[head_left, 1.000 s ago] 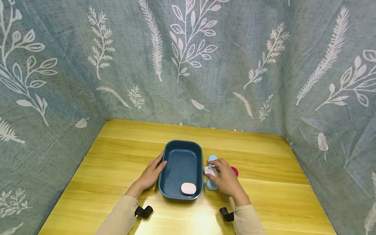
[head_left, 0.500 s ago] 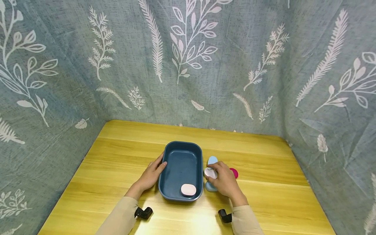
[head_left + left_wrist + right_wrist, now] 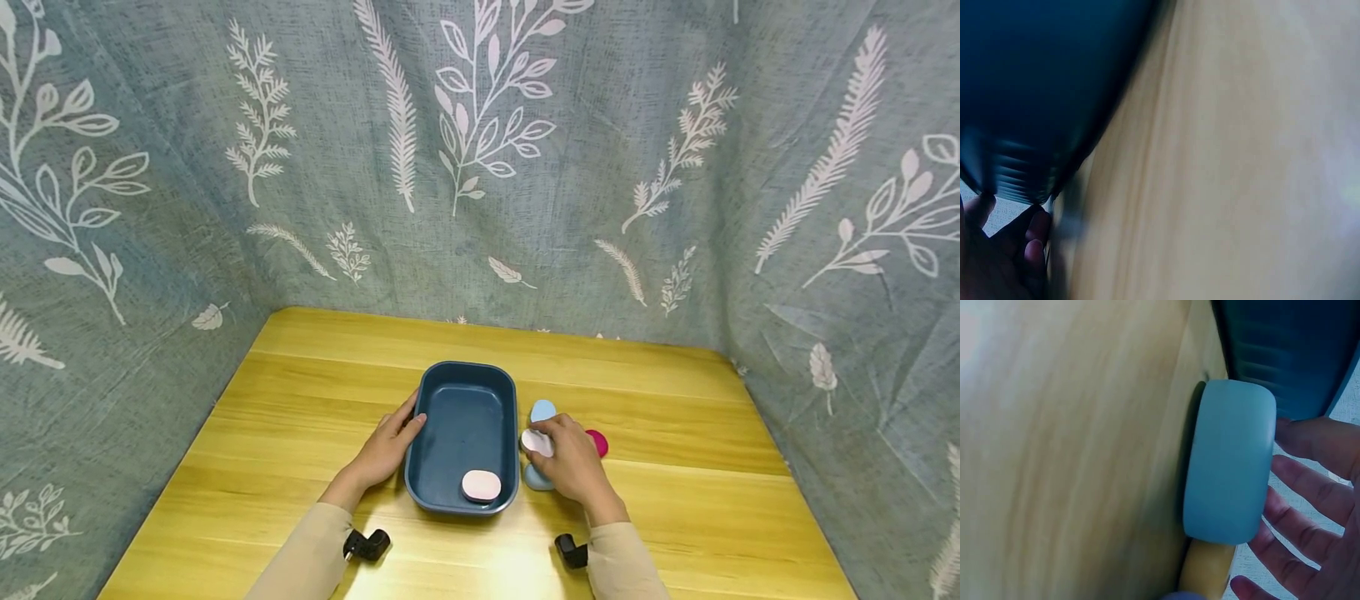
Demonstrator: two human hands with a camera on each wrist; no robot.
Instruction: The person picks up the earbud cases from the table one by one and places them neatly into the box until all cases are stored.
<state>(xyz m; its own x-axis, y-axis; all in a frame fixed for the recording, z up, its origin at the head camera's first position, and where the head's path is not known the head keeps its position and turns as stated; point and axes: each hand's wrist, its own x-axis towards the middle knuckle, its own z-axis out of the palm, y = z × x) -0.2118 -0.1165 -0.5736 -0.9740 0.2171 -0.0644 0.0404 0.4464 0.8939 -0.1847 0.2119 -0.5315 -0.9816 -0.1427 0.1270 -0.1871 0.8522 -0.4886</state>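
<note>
Where the right hand (image 3: 576, 463) curls, white piece (image 3: 536, 442), between thumb (image 3: 540, 461) and fingers (image 3: 547, 425)

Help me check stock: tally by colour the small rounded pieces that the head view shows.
Pale pink piece: 1
White piece: 1
Light blue piece: 1
Grey-blue piece: 1
Magenta piece: 1
Total: 5 visible there; the right hand may hide more.
</note>
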